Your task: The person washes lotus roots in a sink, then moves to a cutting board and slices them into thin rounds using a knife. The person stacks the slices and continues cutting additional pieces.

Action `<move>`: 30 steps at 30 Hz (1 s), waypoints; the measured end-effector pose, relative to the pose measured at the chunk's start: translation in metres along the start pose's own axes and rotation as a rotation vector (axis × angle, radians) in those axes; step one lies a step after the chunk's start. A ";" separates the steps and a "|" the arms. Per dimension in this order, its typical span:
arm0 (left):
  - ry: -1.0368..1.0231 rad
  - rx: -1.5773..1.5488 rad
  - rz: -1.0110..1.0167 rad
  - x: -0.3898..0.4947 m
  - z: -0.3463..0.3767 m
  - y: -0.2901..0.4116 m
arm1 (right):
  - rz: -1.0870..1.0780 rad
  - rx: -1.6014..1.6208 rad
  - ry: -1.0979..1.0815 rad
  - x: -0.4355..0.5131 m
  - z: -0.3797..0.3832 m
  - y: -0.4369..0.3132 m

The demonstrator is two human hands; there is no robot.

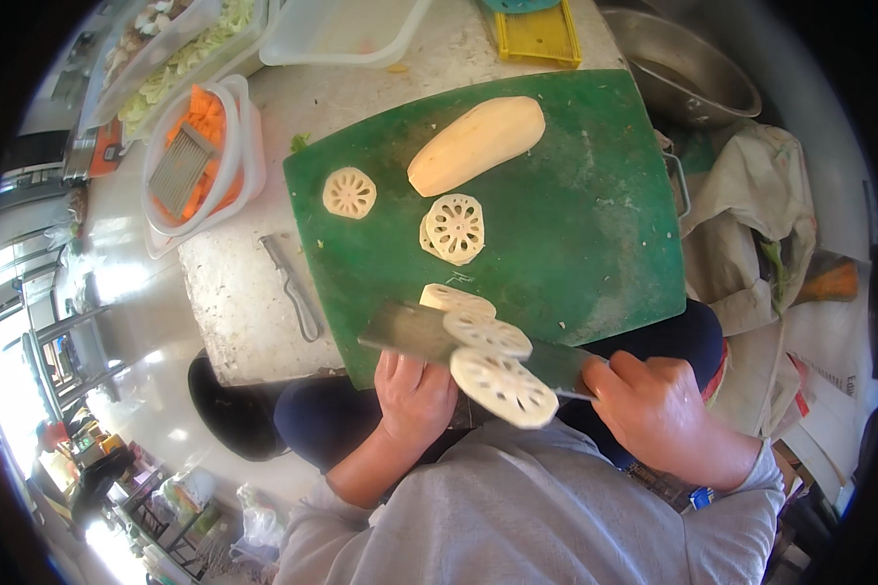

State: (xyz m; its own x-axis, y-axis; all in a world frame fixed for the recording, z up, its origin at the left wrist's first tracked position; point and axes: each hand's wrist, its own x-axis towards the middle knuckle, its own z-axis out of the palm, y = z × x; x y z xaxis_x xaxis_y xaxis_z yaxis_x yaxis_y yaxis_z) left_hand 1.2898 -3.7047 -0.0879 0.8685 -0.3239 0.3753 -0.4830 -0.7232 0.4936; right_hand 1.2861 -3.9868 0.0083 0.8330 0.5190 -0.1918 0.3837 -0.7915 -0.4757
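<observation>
My right hand (pixel 644 409) is closed on the handle of a cleaver (pixel 410 333), whose broad blade lies over the near edge of a green cutting board (pixel 593 219). Overlapping lotus root slices (pixel 505 387) rest on or against the blade. My left hand (pixel 417 387) is at the blade's near edge, its fingertips hidden; whether it holds anything is unclear. Farther up the board lie a small stack of lotus root slices (pixel 456 227), a single lotus root slice (pixel 349 193) and a peeled pale root vegetable (pixel 479 142).
Left of the board are a peeler-like knife (pixel 293 292) and a plastic tub (pixel 241 175) with cut carrot and a ridged metal cutter (pixel 181 168). Beyond stand translucent bins (pixel 402 44) and a yellow grater (pixel 538 33). A steel basin (pixel 702 95) and cloth sack (pixel 746 197) sit right.
</observation>
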 end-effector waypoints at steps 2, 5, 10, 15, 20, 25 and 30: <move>0.002 -0.023 0.014 -0.004 0.000 -0.001 | 0.024 -0.025 0.029 -0.008 -0.005 -0.006; -0.019 0.007 0.002 -0.005 0.001 -0.002 | 0.052 -0.045 0.031 -0.017 -0.008 -0.011; -0.029 0.026 -0.002 0.001 0.001 0.000 | 0.087 -0.067 0.007 -0.024 -0.011 -0.011; -0.027 0.023 -0.003 0.005 0.000 0.002 | 0.071 -0.053 -0.034 -0.021 -0.014 -0.006; -0.023 0.016 -0.011 0.009 0.000 0.002 | 0.091 -0.015 -0.141 -0.017 -0.015 -0.003; -0.021 0.018 -0.019 0.015 0.000 0.004 | 0.021 -0.025 -0.111 -0.003 -0.016 0.002; 0.006 -0.008 -0.069 0.018 0.001 0.007 | -0.004 -0.012 -0.153 0.037 0.009 0.013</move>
State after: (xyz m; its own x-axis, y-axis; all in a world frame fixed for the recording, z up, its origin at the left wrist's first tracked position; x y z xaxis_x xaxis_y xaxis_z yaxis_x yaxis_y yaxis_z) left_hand 1.3018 -3.7161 -0.0784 0.8992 -0.2698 0.3445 -0.4227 -0.7387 0.5250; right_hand 1.3184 -3.9757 -0.0124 0.7613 0.5647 -0.3187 0.3923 -0.7924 -0.4671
